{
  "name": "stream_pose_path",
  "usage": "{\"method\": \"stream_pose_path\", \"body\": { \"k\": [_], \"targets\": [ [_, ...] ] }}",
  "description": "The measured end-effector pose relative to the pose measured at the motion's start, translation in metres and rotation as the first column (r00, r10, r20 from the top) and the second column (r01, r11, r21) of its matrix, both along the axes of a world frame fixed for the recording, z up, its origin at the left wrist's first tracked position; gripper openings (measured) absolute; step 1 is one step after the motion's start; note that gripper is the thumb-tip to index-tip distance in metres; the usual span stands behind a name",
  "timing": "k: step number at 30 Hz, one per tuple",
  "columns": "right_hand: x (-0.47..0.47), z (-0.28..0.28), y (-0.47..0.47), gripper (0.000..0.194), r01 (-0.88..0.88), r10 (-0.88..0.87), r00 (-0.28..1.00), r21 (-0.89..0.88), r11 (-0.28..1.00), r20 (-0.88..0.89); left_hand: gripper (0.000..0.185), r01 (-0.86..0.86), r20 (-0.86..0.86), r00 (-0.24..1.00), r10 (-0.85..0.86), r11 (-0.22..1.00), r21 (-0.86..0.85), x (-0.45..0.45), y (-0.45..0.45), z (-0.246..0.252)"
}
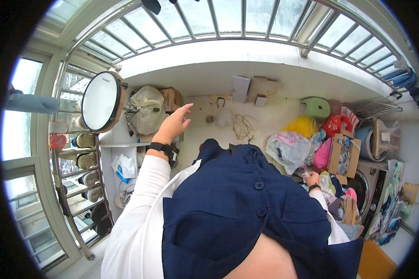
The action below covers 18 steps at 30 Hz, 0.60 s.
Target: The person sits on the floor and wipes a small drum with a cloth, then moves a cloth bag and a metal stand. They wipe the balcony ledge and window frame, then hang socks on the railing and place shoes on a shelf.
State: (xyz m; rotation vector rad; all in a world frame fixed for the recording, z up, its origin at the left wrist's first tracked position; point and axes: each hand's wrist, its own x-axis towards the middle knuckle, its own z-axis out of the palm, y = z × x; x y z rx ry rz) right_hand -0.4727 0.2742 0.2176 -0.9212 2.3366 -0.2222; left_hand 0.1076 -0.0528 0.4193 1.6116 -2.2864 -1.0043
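Observation:
My left hand (174,122) reaches forward with its fingers apart and holds nothing. It is over the floor, nearest to a tied translucent plastic bag (147,117) and a brown cardboard box (171,98). My right hand (312,178) is low on the right with curled fingers, beside a heap of clothes (345,209). A small pale crumpled thing (305,175) shows at its fingertips; whether it is gripped cannot be told. Close to that hand lie a white plastic bag with pink print (287,149), a pink bag (322,154) and an open cardboard box (356,153).
A round drum practice pad (101,101) stands at the left, by a rack of shoes (87,157). A front-loading washing machine (368,188) is at the right. Ahead are a coiled rope (245,126), a green plastic stool (316,107) and flattened cardboard (263,87) against the wall.

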Motion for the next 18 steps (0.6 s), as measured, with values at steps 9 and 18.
{"method": "stream_pose_path", "body": {
  "k": [9,18],
  "targets": [
    [-0.008,-0.006,-0.045,0.016,-0.139,0.142,0.984,0.039,0.990,-0.110,0.059,-0.081,-0.027,0.996,0.084,0.994,0.076,0.045,0.035,-0.022],
    [0.120,0.051,-0.222,0.020,-0.184,0.287,0.947,-0.487,0.854,0.146,0.049,-0.147,-0.144,0.977,0.160,0.984,0.098,0.099,0.030,-0.011]
  ]
}}
